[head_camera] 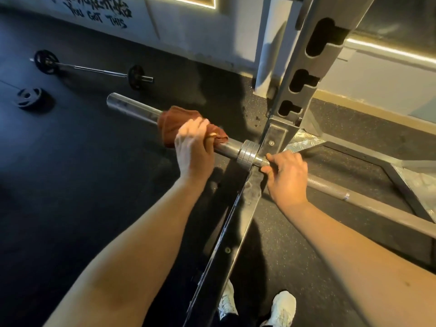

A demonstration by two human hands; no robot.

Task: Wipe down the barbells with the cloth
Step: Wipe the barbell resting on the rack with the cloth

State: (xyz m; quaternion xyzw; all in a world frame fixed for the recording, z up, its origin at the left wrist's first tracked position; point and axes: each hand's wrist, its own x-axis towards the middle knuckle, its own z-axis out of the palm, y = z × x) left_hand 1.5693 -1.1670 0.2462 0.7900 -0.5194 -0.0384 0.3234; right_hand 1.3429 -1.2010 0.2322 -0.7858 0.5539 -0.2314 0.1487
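Left hand (pixel 193 147) grips cloth (pixel 175 125) wrapped around barbell (pixel 132 106) sleeve, outboard of collar (pixel 246 152); right hand (pixel 286 174) clamps shaft just inboard. Probably best: squeeze firmly, slide toward sleeve end.

Dim, warm light; wide-angle bending; slight blur.

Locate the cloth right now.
Head view, left of centre: the cloth is wrapped round the barbell sleeve and gripped by the left hand. It sits just left of the collar, near the rack upright.
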